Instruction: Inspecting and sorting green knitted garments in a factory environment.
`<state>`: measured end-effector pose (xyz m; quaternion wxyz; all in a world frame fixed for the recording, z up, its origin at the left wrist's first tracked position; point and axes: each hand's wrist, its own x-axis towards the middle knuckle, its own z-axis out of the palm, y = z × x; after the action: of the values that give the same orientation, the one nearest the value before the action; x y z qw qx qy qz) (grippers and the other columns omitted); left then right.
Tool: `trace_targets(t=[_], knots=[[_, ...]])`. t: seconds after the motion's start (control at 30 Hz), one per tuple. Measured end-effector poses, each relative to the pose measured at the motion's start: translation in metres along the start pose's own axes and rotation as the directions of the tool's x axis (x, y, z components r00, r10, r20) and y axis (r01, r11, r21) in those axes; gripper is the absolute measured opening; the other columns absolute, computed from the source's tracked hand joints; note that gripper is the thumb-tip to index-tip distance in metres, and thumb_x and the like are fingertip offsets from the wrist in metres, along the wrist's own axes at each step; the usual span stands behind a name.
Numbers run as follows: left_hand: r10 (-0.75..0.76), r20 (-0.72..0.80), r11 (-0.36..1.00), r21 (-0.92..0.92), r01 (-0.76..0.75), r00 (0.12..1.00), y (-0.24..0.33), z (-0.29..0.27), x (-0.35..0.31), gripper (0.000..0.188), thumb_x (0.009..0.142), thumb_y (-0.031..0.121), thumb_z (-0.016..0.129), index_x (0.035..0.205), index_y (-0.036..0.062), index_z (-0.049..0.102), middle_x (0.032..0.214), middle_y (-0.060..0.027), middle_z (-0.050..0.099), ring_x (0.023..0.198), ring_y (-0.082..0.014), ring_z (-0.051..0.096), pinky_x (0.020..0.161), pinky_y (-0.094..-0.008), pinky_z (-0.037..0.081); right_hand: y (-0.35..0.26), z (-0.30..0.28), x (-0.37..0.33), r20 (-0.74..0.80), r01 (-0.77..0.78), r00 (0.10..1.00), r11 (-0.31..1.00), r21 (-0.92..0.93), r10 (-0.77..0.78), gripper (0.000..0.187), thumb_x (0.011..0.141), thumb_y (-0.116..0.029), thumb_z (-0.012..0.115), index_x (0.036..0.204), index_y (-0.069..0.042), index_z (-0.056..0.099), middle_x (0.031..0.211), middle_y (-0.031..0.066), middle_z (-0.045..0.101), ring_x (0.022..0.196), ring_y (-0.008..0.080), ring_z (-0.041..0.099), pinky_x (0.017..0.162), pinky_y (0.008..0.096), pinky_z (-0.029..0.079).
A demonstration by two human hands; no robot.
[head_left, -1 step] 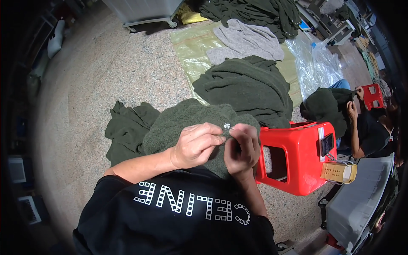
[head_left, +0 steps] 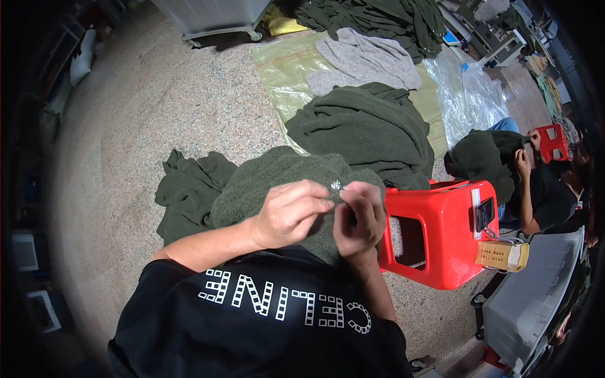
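A dark green knit garment (head_left: 271, 173) lies bunched over my lap, with a round, shiny silvery button (head_left: 335, 186) on it between my hands. My left hand (head_left: 293, 214) is closed, its thumb and fingertips pinching the knit just left of and below the button. On the other side, my right hand (head_left: 359, 220) is closed in a pinch, thumb and forefinger tips right at the button's lower right edge. Whatever thin thing may sit in that pinch is too small to make out. Part of the garment is hidden behind my fingers.
A red plastic stool (head_left: 435, 233) stands close by on my right, a phone (head_left: 484, 215) and a small tan box (head_left: 501, 255) at its side. Dark green cloth (head_left: 365, 126) and a grey garment (head_left: 365, 63) lie ahead. Another person (head_left: 548, 195) works at right. Wheeled bins (head_left: 214, 16) stand around.
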<state>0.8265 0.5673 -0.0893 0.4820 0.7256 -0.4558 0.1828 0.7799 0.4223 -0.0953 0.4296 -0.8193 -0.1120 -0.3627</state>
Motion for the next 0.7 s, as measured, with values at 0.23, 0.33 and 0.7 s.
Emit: trace_targets(t=[0.23, 0.33, 0.7], knots=[[-0.386, 0.208, 0.906, 0.27, 0.327, 0.899, -0.025, -0.047, 0.004, 0.026, 0.062, -0.01, 0.056, 0.087, -0.0032, 0.059, 0.076, -0.0102, 0.059, 0.061, -0.0194, 0.058, 0.053, -0.0254, 0.045, 0.017, -0.025, -0.008, 0.235, -0.095, 0.966, 0.994, -0.051, 0.104, 0.02, 0.074, 0.007, 0.052, 0.092, -0.003, 0.049, 0.081, 0.0157, 0.053, 0.07, 0.0317, 0.055, 0.059, 0.0358, 0.045], [-0.643, 0.21, 0.723, -0.15, 0.674, 0.737, -0.027, -0.051, -0.001, 0.022, 0.068, -0.008, 0.055, 0.09, -0.0026, 0.058, 0.081, -0.0045, 0.061, 0.068, -0.0107, 0.058, 0.066, -0.0205, 0.046, 0.021, -0.026, -0.013, 0.23, -0.138, 0.962, 0.988, -0.065, 0.149, 0.019, 0.075, 0.005, 0.052, 0.092, -0.004, 0.049, 0.08, 0.0151, 0.053, 0.07, 0.0314, 0.055, 0.06, 0.0354, 0.045], [-0.607, 0.678, -0.443, -0.722, 0.532, 0.414, -0.014, -0.041, -0.009, 0.023, 0.077, 0.0, 0.063, 0.099, 0.0, 0.058, 0.093, -0.0093, 0.064, 0.083, -0.0164, 0.063, 0.079, -0.03, 0.051, 0.03, -0.021, -0.011, 0.162, -0.203, 0.966, 0.979, -0.008, 0.202, 0.015, 0.075, 0.003, 0.053, 0.088, -0.003, 0.048, 0.078, 0.0145, 0.053, 0.072, 0.0297, 0.054, 0.065, 0.0344, 0.045]])
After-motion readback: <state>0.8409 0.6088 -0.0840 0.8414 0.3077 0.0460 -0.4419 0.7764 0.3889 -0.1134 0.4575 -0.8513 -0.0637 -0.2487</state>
